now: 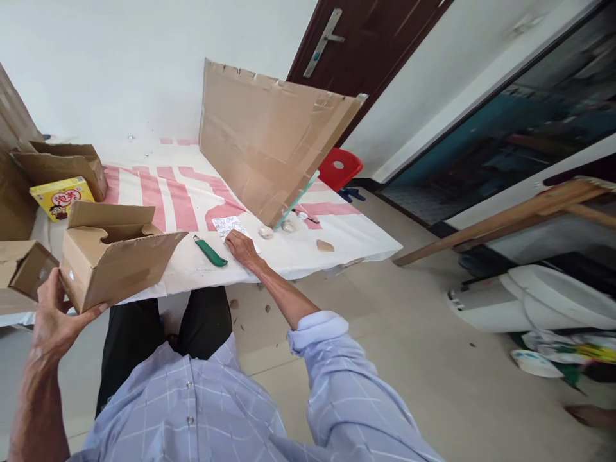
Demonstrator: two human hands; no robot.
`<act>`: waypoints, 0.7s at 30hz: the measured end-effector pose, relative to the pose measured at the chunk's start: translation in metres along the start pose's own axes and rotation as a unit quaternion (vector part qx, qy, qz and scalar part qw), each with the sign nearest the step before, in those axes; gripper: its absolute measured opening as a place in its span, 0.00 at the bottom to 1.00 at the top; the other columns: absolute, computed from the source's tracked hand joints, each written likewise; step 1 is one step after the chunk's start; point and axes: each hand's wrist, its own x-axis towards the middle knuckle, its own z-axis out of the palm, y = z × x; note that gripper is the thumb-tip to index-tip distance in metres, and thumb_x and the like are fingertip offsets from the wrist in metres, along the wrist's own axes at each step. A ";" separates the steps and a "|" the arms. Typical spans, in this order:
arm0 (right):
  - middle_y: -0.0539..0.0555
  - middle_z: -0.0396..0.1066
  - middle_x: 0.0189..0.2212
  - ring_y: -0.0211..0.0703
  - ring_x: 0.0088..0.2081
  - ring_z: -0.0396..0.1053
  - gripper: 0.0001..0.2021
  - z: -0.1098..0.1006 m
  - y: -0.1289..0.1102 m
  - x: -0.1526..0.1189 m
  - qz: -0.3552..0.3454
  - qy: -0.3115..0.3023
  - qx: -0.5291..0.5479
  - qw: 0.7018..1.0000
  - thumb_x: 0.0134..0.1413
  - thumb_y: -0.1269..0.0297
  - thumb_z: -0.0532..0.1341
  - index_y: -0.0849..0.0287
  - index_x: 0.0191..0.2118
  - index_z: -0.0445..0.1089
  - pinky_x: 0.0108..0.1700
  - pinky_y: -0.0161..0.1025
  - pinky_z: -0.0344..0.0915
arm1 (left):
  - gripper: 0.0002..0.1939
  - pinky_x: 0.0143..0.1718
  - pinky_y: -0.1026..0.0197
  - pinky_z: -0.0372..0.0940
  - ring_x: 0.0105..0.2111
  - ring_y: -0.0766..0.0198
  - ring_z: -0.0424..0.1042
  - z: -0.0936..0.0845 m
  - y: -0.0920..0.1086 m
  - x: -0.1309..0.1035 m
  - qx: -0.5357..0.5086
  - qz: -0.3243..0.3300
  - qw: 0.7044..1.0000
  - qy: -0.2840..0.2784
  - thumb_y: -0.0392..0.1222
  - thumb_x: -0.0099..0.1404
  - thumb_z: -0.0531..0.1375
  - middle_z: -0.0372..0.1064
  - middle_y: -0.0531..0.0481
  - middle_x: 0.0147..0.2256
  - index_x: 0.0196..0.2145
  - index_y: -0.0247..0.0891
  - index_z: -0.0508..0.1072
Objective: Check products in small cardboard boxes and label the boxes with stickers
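My left hand (60,314) is closed on the near left corner of a small open cardboard box (129,269), with the thumb along its lower front. The box stands at the table's front edge, flaps raised. Farther right, my right hand (243,249) rests with curled fingers at the lower edge of a white paper (225,224) with dark handwriting. What its fingertips pinch, if anything, is hidden. Between my hands lies a green-handled cutter (210,252). Just beyond my right hand is a roll of clear tape (265,232).
A large cardboard panel (274,141) stands tilted on the table (360,240). At left are a yellow printed box (62,197), an open carton (62,163) and another carton (24,276). A cardboard scrap (325,246) lies at right. Behind stands a red chair (339,168).
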 end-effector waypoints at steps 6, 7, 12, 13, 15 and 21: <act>0.59 0.76 0.40 0.51 0.43 0.70 0.11 0.007 0.005 -0.004 0.006 -0.006 -0.009 1.000 0.71 0.69 0.54 0.55 0.36 0.69 0.44 0.42 0.62 | 0.72 0.59 0.31 0.73 0.63 0.30 0.70 -0.002 0.011 -0.002 -0.019 -0.053 0.998 -0.015 0.63 0.33 0.77 0.57 0.33 0.67 0.73 0.39 0.61; 0.59 0.76 0.40 0.50 0.43 0.70 0.10 0.008 0.006 -0.003 0.010 -0.003 -0.009 1.000 0.70 0.69 0.54 0.55 0.36 0.69 0.44 0.42 0.62 | 0.72 0.59 0.31 0.74 0.63 0.30 0.70 -0.002 0.013 -0.002 -0.018 -0.055 0.998 -0.016 0.62 0.33 0.77 0.58 0.33 0.66 0.74 0.39 0.60; 0.59 0.75 0.41 0.49 0.42 0.70 0.10 0.009 0.011 0.006 0.038 0.020 -0.011 0.999 0.71 0.69 0.53 0.55 0.38 0.69 0.45 0.41 0.63 | 0.73 0.60 0.31 0.73 0.65 0.29 0.69 -0.002 0.012 -0.002 -0.024 -0.052 0.998 -0.020 0.61 0.33 0.77 0.56 0.31 0.67 0.74 0.36 0.59; 0.59 0.75 0.40 0.49 0.42 0.69 0.10 0.009 0.011 0.008 0.042 0.023 -0.011 0.999 0.71 0.69 0.53 0.55 0.38 0.69 0.45 0.41 0.63 | 0.74 0.61 0.31 0.73 0.65 0.29 0.68 -0.001 0.011 -0.002 -0.028 -0.051 0.998 -0.019 0.62 0.33 0.77 0.56 0.30 0.68 0.74 0.36 0.58; 0.58 0.75 0.40 0.49 0.42 0.69 0.10 0.011 0.012 0.011 0.047 0.027 -0.013 0.998 0.71 0.69 0.53 0.55 0.38 0.69 0.45 0.41 0.63 | 0.74 0.61 0.31 0.72 0.65 0.28 0.68 0.000 0.010 -0.002 -0.029 -0.052 0.998 -0.017 0.61 0.32 0.77 0.55 0.29 0.68 0.74 0.35 0.59; 0.60 0.74 0.41 0.50 0.43 0.68 0.10 0.017 0.011 0.011 0.049 0.024 -0.024 0.998 0.71 0.69 0.52 0.55 0.38 0.68 0.44 0.41 0.61 | 0.75 0.60 0.32 0.74 0.65 0.28 0.69 0.002 0.010 -0.002 -0.037 -0.060 0.997 -0.013 0.61 0.32 0.76 0.54 0.28 0.70 0.75 0.35 0.57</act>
